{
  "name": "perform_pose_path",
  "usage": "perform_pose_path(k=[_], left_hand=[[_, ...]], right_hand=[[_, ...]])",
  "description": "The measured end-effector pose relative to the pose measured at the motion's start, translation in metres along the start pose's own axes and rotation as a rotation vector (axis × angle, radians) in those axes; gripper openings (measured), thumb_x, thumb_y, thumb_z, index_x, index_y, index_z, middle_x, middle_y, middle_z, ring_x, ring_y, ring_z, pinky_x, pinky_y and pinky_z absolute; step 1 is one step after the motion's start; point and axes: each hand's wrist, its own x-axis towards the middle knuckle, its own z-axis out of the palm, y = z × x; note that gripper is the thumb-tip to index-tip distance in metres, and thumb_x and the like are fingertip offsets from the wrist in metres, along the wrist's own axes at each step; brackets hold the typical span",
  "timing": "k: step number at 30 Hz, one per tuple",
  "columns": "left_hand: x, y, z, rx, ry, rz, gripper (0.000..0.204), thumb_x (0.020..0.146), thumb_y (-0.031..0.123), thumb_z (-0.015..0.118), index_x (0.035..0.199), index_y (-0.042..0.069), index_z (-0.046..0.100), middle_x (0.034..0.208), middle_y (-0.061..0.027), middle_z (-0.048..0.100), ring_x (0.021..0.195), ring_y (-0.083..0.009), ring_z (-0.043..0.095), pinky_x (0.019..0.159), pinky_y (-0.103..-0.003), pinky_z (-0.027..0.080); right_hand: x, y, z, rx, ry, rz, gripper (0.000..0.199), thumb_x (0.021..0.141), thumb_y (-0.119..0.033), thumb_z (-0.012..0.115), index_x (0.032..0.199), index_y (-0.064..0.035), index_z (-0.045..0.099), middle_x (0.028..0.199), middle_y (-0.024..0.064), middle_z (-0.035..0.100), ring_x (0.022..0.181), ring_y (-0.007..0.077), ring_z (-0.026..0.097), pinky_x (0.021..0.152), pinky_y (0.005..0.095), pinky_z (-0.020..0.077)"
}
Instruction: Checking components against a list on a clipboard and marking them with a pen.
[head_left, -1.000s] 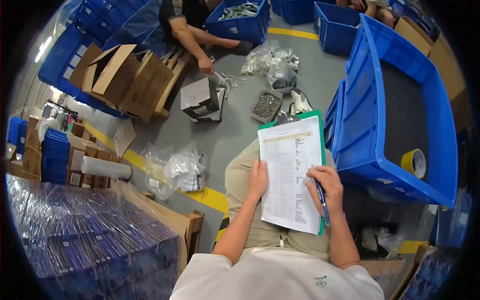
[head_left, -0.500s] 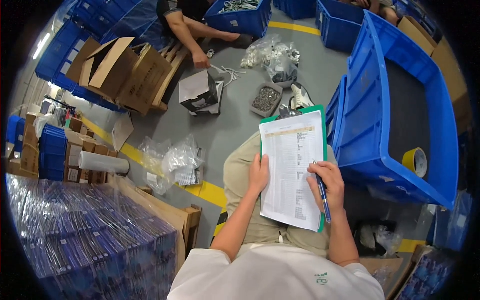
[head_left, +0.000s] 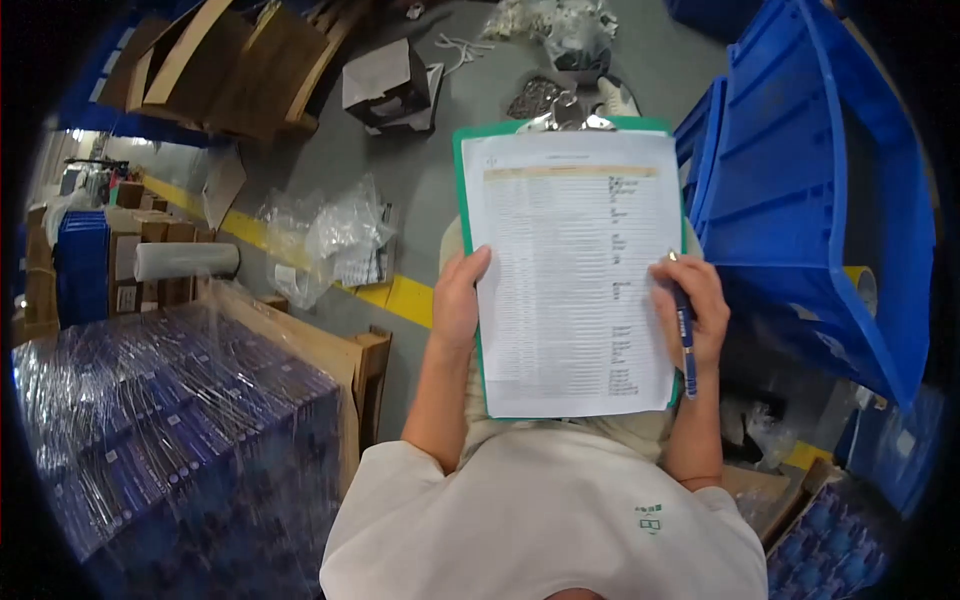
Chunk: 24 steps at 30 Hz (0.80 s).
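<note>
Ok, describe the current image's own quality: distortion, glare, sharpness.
Head view: corners are black, and the edges of the big blue bin look bowed; head view: white glare streaks the wrapped stack of boxes; head view: the white sheet on the green clipboard is bright, its small print too soft to read.

Shows green on the clipboard (head_left: 465,190) between left hand (head_left: 460,302) and right hand (head_left: 702,308), silver on its clip (head_left: 567,118), white with fine grey ruling and a tan header band on the paper (head_left: 555,270). In the right hand, shows dark blue on the pen (head_left: 687,345); right of it, plain blue on the tub (head_left: 780,170). Left of the left hand, shows yellow on the floor stripe (head_left: 408,303), mottled blue-purple on the wrapped stack (head_left: 190,430).
</note>
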Motion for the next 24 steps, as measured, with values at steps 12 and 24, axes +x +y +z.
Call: perform_pose_path(k=[12,24], left_hand=[[-0.026,0.011,0.020,0.094,0.022,0.122,0.032,0.089,0.012,0.046,0.113,-0.008,0.051,0.106,-0.0120,0.059,0.094,-0.0149,0.056,0.084,-0.028,0.043],[-0.026,0.012,0.024,0.094,-0.021,0.181,0.029,0.090,0.011,0.048,0.112,-0.007,0.052,0.104,-0.0101,0.060,0.092,-0.0132,0.055,0.082,-0.027,0.043]], right_hand=[[-0.011,0.003,0.001,0.070,0.037,0.023,0.030,0.072,0.004,0.065,0.102,0.0017,0.059,0.088,0.0133,0.065,0.092,0.0265,0.058,0.079,0.0328,0.0474],[-0.015,0.008,0.000,0.119,0.094,0.009,0.030,0.075,0.005,0.064,0.104,0.0006,0.058,0.091,0.0142,0.063,0.086,0.0210,0.062,0.076,0.0287,0.0493]])
